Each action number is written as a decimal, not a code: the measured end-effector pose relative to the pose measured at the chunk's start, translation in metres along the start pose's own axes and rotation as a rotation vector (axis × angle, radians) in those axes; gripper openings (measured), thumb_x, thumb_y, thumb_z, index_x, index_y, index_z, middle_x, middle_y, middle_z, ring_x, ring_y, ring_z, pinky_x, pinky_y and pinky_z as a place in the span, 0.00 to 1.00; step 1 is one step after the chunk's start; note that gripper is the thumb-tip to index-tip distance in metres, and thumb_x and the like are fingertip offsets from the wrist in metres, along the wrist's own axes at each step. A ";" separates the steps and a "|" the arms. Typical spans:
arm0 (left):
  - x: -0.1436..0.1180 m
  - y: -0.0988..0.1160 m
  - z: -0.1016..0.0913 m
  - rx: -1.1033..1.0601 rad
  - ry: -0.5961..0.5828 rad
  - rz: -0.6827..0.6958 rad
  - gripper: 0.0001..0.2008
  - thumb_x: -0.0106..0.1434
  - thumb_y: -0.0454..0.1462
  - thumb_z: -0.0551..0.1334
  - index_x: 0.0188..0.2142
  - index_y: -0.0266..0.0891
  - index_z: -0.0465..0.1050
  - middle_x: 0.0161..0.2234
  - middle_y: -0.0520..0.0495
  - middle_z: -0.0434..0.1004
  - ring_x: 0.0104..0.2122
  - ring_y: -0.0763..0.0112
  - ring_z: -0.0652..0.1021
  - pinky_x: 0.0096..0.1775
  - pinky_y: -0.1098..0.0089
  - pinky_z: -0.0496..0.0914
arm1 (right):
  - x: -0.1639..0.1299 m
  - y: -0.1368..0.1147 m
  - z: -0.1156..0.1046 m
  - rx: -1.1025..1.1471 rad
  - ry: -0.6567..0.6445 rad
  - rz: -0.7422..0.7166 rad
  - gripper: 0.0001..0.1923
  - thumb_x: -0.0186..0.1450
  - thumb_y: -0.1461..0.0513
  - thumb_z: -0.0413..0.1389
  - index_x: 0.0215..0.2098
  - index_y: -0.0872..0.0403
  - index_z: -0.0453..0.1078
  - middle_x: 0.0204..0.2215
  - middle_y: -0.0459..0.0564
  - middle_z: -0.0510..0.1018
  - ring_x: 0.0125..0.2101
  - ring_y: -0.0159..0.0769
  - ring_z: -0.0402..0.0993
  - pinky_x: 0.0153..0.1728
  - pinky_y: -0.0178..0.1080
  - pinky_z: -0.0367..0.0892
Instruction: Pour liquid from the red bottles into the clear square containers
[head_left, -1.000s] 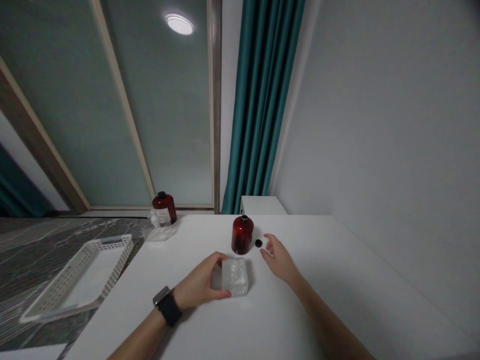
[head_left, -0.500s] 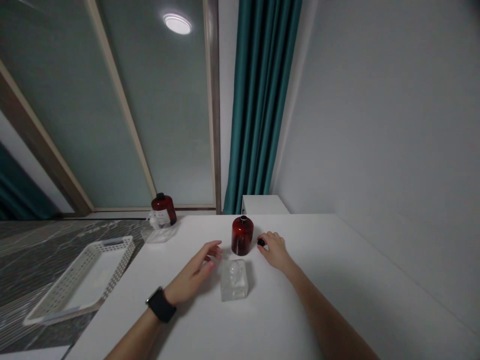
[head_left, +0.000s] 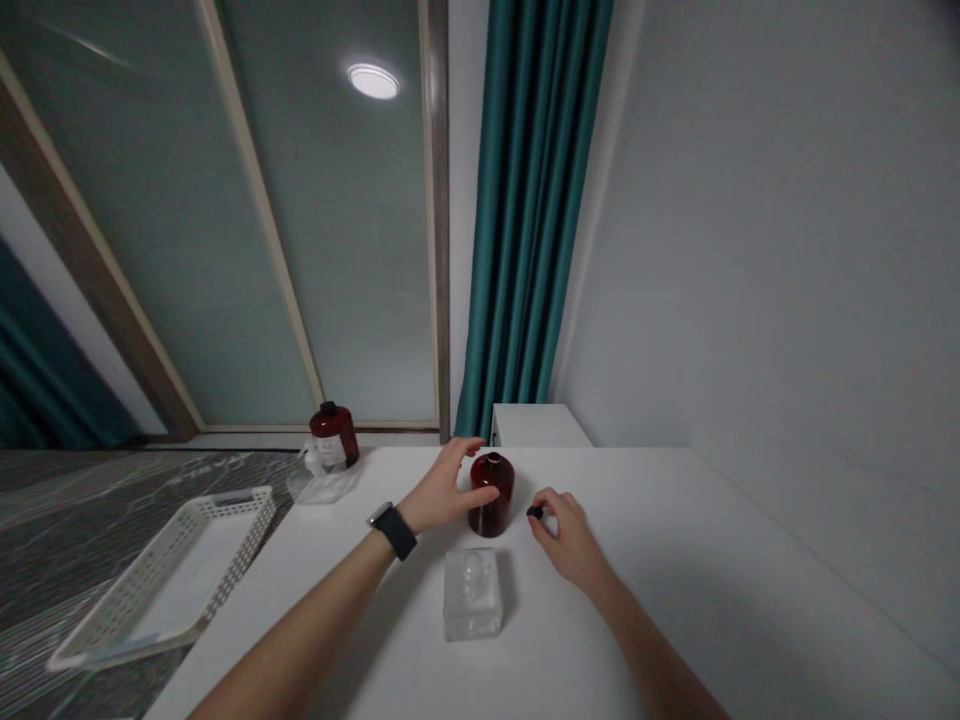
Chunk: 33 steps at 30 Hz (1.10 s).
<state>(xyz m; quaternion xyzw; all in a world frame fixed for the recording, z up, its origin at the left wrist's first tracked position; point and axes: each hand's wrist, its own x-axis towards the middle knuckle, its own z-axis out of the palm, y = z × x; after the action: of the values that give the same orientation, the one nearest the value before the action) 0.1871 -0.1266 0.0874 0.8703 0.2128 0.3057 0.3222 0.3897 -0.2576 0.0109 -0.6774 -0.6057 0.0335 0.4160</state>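
Observation:
An uncapped reddish-brown bottle [head_left: 501,508] stands upright on the white table [head_left: 570,640]. My left hand [head_left: 442,490], with a dark watch on the wrist, reaches to the bottle's left side; thumb and fingers are spread, the thumb in front of the glass. Whether it touches the bottle I cannot tell. To the right of the bottle, my right hand [head_left: 571,537] pinches a small black cap [head_left: 535,511] between thumb and fingers. Nearer to me than the bottle lies a clear, box-shaped transparent item [head_left: 472,600] with a rounded form inside.
At the table's far left corner stands a second reddish-brown bottle [head_left: 335,435] with a white label and black cap, beside crumpled clear plastic [head_left: 321,485]. Lower left is a white perforated basket [head_left: 82,640]. A white cabinet [head_left: 536,425] stands behind the table, a wall [head_left: 787,300] at right.
My left hand has moved forward and right, from beside the clear item to the bottle. My right hand still holds the cap near the bottle. The view has shifted slightly.

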 end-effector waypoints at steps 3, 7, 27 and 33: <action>0.006 -0.008 0.008 -0.020 -0.019 -0.004 0.34 0.55 0.42 0.71 0.59 0.39 0.61 0.56 0.37 0.68 0.56 0.52 0.70 0.58 0.50 0.64 | 0.001 -0.003 0.000 0.056 0.046 0.003 0.02 0.62 0.63 0.55 0.35 0.49 0.67 0.32 0.48 0.76 0.36 0.44 0.71 0.41 0.45 0.65; 0.009 -0.016 0.014 -0.096 -0.053 -0.027 0.32 0.54 0.39 0.71 0.56 0.39 0.64 0.55 0.39 0.71 0.55 0.54 0.72 0.59 0.53 0.64 | 0.006 -0.002 0.002 0.141 0.123 0.041 0.02 0.65 0.60 0.53 0.35 0.50 0.66 0.34 0.50 0.77 0.38 0.44 0.72 0.42 0.46 0.68; 0.012 -0.031 0.012 -0.257 -0.001 -0.123 0.32 0.50 0.34 0.73 0.53 0.39 0.65 0.52 0.41 0.72 0.51 0.54 0.73 0.55 0.55 0.65 | 0.108 -0.052 0.000 0.425 0.024 -0.099 0.07 0.64 0.60 0.55 0.40 0.51 0.73 0.38 0.49 0.80 0.40 0.40 0.75 0.45 0.44 0.69; 0.011 -0.033 0.017 -0.339 0.028 -0.147 0.33 0.50 0.33 0.74 0.53 0.40 0.64 0.54 0.40 0.71 0.55 0.53 0.71 0.58 0.54 0.63 | 0.095 -0.053 0.003 0.383 -0.019 -0.079 0.09 0.63 0.63 0.55 0.41 0.50 0.73 0.37 0.47 0.79 0.36 0.38 0.72 0.42 0.42 0.68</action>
<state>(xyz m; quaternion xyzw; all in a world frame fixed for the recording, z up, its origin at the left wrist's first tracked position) 0.2009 -0.1048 0.0588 0.7812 0.2260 0.3250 0.4828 0.3712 -0.1799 0.0845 -0.5613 -0.6183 0.1384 0.5325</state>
